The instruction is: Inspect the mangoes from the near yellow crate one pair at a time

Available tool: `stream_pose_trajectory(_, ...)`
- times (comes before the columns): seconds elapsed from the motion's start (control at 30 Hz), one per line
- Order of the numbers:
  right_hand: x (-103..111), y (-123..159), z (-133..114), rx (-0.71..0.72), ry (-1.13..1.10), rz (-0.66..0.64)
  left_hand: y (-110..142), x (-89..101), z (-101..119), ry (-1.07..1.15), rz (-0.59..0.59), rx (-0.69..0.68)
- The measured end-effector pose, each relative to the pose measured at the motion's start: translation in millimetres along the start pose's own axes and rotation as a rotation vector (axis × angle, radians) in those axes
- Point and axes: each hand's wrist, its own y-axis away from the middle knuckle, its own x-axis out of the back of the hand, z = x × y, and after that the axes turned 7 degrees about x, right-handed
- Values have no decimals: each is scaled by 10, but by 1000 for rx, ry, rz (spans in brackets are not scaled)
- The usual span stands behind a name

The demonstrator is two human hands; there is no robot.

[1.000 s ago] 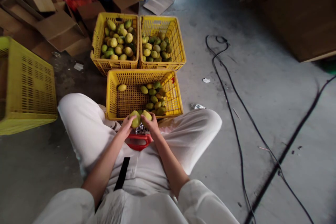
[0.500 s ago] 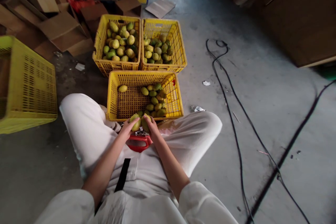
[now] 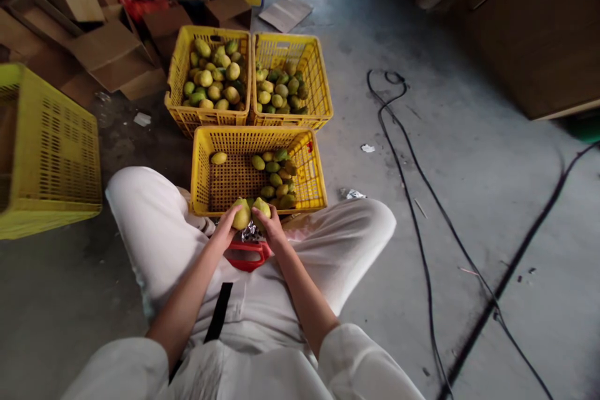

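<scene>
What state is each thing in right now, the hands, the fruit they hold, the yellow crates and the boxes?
Left hand: closed on a yellow-green fruit.
Right hand: closed on a second yellow-green fruit.
Near yellow plastic crate: upright, partly filled, fruit heaped at its right.
Far left yellow crate: well filled.
Far right yellow crate: about half filled.
Big yellow crate at left: contents not visible.
Brown cardboard boxes: open, scattered.

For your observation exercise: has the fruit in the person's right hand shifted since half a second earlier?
Yes. The fruit in the right hand has risen slightly toward the near crate's rim and parted a little from the left hand's fruit.
</scene>
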Motion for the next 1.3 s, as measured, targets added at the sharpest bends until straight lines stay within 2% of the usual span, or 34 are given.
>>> stream_pose_trajectory(0.1,9,-28,38,-12,40,52,-20,-80,-8,31,12,127)
stream_pose_trajectory(0.2,13,-35,51,-30,54,47,-35,-171,0,112,53,268)
stream_pose_trajectory(0.27,15,-27,43,-37,46,34,-41,-201,7,149,86,312)
stream_pose_trajectory(0.4,26,8,10,-63,14,10,-55,-194,-6,162,113,295)
stream_pose_trajectory(0.57,13,29,-6,-79,-10,-33,-59,-171,-26,207,80,247)
stream_pose_trajectory(0.77,1,-12,27,-13,1,-17,-59,-200,10,213,50,257)
stream_pose_trajectory(0.97,38,-11,26,-20,69,-55,-86,-197,-34,164,86,267)
stream_pose_trajectory(1.13,49,-27,35,-18,95,-71,-93,-184,-55,143,67,281)
stream_pose_trajectory(1.3,51,-34,55,-18,111,-45,-97,-188,-55,146,79,283)
